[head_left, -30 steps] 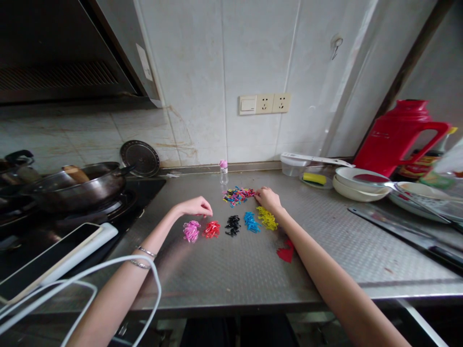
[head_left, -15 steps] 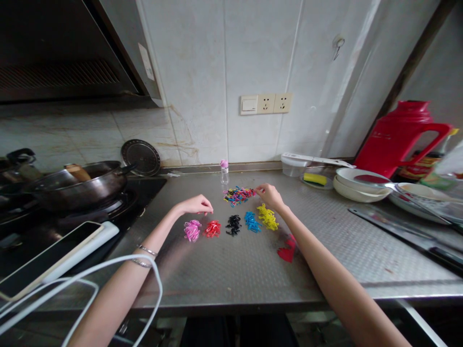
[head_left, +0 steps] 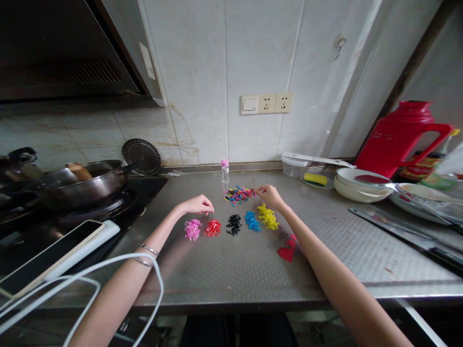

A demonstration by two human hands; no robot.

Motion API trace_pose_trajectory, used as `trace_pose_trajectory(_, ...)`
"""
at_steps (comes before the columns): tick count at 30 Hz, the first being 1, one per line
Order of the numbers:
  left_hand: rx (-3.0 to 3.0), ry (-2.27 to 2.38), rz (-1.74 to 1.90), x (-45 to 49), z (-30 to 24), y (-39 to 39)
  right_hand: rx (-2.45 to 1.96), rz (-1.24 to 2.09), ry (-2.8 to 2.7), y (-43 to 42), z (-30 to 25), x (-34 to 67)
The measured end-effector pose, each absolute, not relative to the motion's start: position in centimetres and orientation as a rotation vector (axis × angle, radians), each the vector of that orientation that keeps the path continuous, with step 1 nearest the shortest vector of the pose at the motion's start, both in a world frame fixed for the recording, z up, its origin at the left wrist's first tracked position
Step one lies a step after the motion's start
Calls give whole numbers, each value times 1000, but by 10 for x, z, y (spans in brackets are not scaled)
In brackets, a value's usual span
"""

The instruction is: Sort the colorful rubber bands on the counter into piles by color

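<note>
Small rubber bands lie sorted by colour on the steel counter: a pink pile [head_left: 192, 230], a red pile [head_left: 212, 228], a black pile [head_left: 234, 224], a blue pile [head_left: 252, 221] and a yellow pile [head_left: 267, 216]. Behind them is a mixed pile of rubber bands [head_left: 238, 194]. At its right edge, my right hand [head_left: 270, 195] pinches at the bands with thumb and fingertips. My left hand [head_left: 198, 205] hovers just behind the pink and red piles, its fingers curled together and pointing down. Whatever may be between them is too small to see.
A pink-capped clear bottle [head_left: 224, 173] stands by the wall. Red heart-shaped pieces [head_left: 287, 250] lie near my right forearm. To the right are bowls [head_left: 360, 185], a knife [head_left: 405, 231] and a red thermos [head_left: 394, 140]. A phone [head_left: 54, 255], white cable and pan [head_left: 83, 185] are left.
Both hands have hardly moved; my right hand stays at the mixed pile and my left hand behind the red one. The whole view has shifted very slightly.
</note>
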State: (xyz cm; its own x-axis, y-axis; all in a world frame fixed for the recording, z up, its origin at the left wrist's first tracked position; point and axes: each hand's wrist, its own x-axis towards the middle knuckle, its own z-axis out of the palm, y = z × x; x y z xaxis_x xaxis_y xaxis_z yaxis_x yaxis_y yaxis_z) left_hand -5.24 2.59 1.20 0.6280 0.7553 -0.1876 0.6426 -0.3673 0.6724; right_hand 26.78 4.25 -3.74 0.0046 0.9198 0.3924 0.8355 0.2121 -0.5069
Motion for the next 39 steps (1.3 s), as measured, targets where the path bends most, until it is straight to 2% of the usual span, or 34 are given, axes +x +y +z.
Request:
trace_pose_trajectory(9, 2121, 1090, 179, -53, 10, 27, -1656, 266, -1826, 47, -51, 269)
trace_pose_trajectory(23, 2096, 1092, 195, -53, 11, 26, -1614, 181, -1771, 44, -43, 270)
trace_pose_trajectory(39, 2139, 1105, 179, -52, 9, 27, -1451, 345, -1894, 36, -27, 254)
